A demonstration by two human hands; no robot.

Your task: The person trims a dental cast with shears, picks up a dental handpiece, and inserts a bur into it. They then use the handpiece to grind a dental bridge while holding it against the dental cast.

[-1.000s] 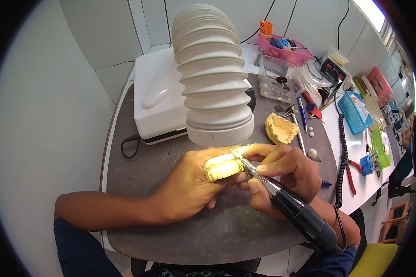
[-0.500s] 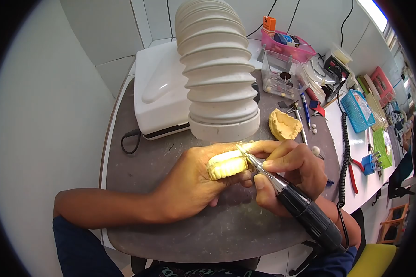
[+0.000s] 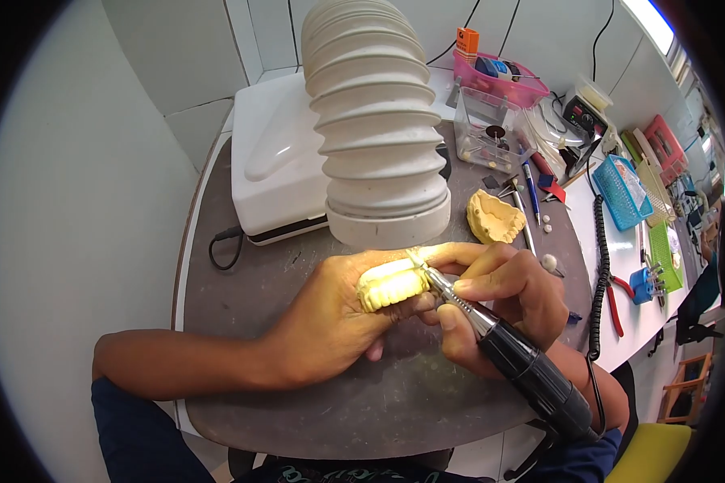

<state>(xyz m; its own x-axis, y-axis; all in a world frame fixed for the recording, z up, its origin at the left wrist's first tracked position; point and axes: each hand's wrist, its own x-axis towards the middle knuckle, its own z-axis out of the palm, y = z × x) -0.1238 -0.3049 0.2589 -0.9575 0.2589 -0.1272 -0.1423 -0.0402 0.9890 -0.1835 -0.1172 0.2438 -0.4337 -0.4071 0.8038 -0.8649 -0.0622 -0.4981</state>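
Observation:
A yellowish dental cast (image 3: 395,283) with a row of teeth facing me is gripped in my left hand (image 3: 330,302), its fingers wrapped behind and under it. My right hand (image 3: 511,302) holds a black and silver rotary handpiece (image 3: 515,354) like a pen. The handpiece's tip meets the right end of the cast, close to my left fingers; whether it touches cannot be made out. Just above the cast is the mouth of a white ribbed suction hose (image 3: 388,221). Another yellow dental cast (image 3: 494,217) lies on the grey work mat (image 3: 298,427) behind my right hand.
A white machine housing (image 3: 274,161) stands at the back left. To the right are a clear plastic box (image 3: 487,133), a pink basket (image 3: 532,90), a blue basket (image 3: 623,193), red-handled pliers (image 3: 615,310) and a coiled black cord (image 3: 597,274).
The cast has shifted slightly left and tilted a little in my left hand. The handpiece has moved slightly left with it. Both hands keep their hold.

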